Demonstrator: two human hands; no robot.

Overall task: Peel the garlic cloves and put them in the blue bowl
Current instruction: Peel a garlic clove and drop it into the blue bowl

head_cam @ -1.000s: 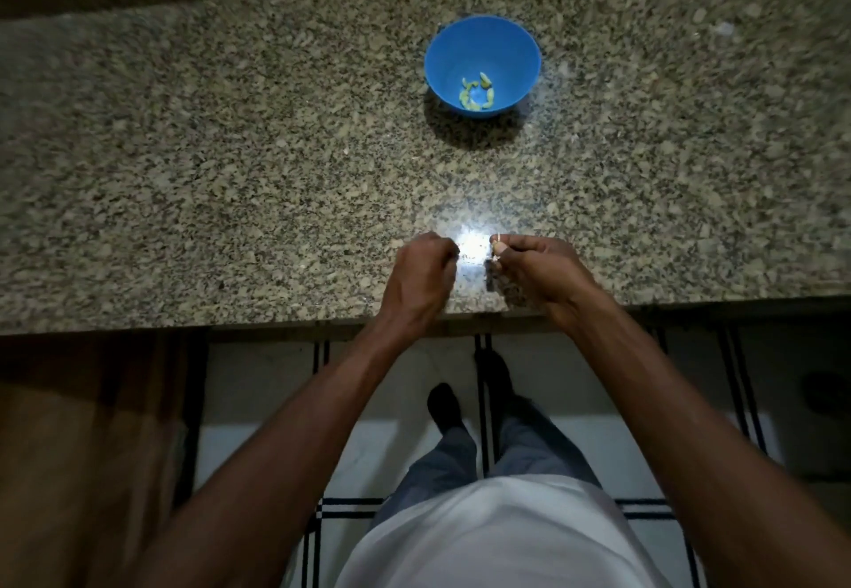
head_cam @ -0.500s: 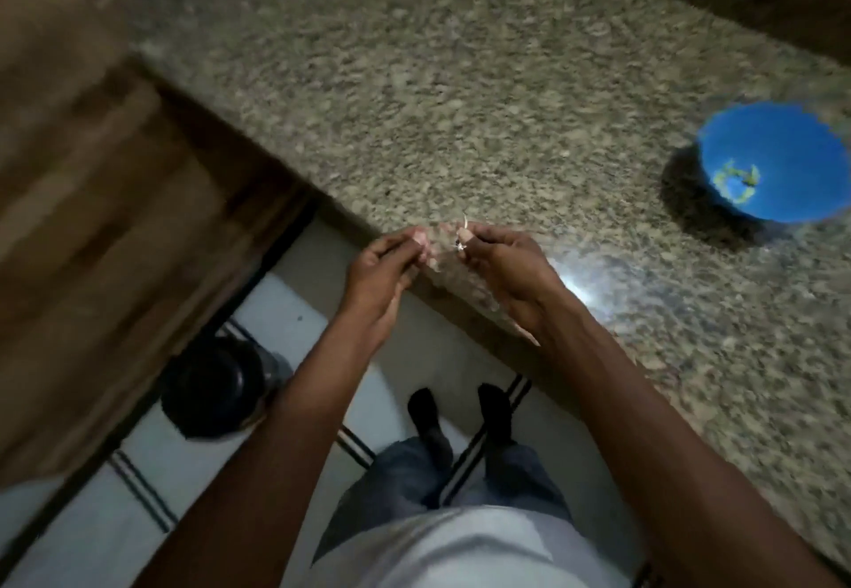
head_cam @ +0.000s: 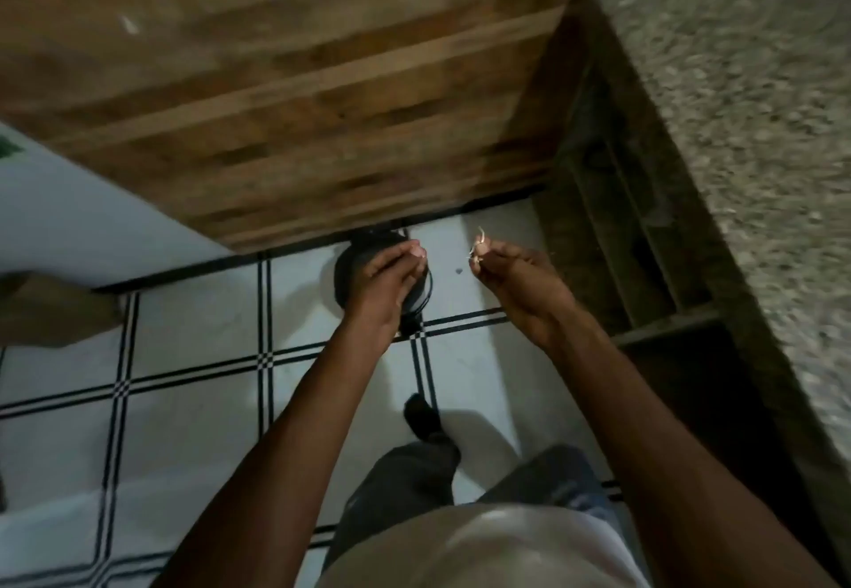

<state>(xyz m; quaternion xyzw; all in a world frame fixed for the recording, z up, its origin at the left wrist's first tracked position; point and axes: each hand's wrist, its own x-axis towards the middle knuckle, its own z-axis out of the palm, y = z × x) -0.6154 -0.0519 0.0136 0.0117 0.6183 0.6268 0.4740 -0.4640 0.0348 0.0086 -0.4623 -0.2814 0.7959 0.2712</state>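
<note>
Both hands are being held out over the tiled floor (head_cam: 193, 357), away from the granite counter (head_cam: 760, 127), which is being shown only along the right edge of the view; the blue bowl is not being shown in this view. The left hand (head_cam: 387, 279) is being held above a dark round bin (head_cam: 350, 265) standing on the floor at the foot of a wooden cabinet (head_cam: 285, 90); its fingers are being kept curled inward with the tips drawn together, but whether a garlic clove is being enclosed cannot be told. The right hand (head_cam: 511, 279) is being held just beside the left, apart from it; its fingers are being kept narrow, and a thin, pale strip of garlic skin (head_cam: 479, 244) is being pinched at the fingertips, with one curled end standing up above them. White tiles with dark crossing lines are being shown beneath the arms; a dark-shod foot (head_cam: 421, 417) and trouser legs (head_cam: 405, 486) are being seen below the hands; open wooden shelving (head_cam: 635, 237) is being seen under the counter at the right.
</note>
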